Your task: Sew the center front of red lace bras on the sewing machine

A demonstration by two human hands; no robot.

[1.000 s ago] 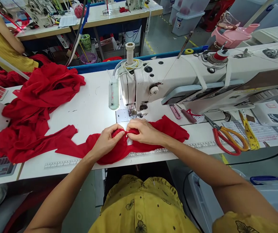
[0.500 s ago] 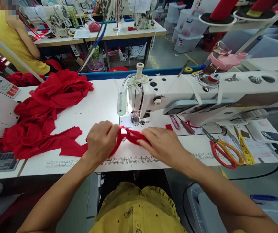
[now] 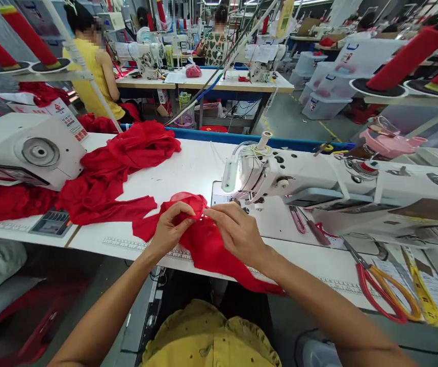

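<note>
My left hand point(image 3: 170, 227) pinches a piece of red fabric point(image 3: 208, 248) between thumb and fingers. Close beside it, my right hand point(image 3: 240, 233) is closed on the same fabric, its fingertips almost meeting the left ones. A tiny whitish spot shows between the fingertips, too small to name. The fabric drapes over the table's front edge beneath my right forearm. Just behind my hands stands a white sewing machine point(image 3: 303, 176), its lit needle area to the right of the fabric.
A heap of red fabric point(image 3: 127, 153) lies left, against a second sewing machine point(image 3: 39, 150). At right are scissors point(image 3: 385, 285), a yellow tape measure point(image 3: 423, 293) and a seam-ripper-like pink tool point(image 3: 297, 220). A person in yellow point(image 3: 92, 76) sits beyond the table.
The view has tilted up and swung left. My hands, earlier apart with red fabric stretched between them, have come together, and a larger piece of fabric now hangs below them.
</note>
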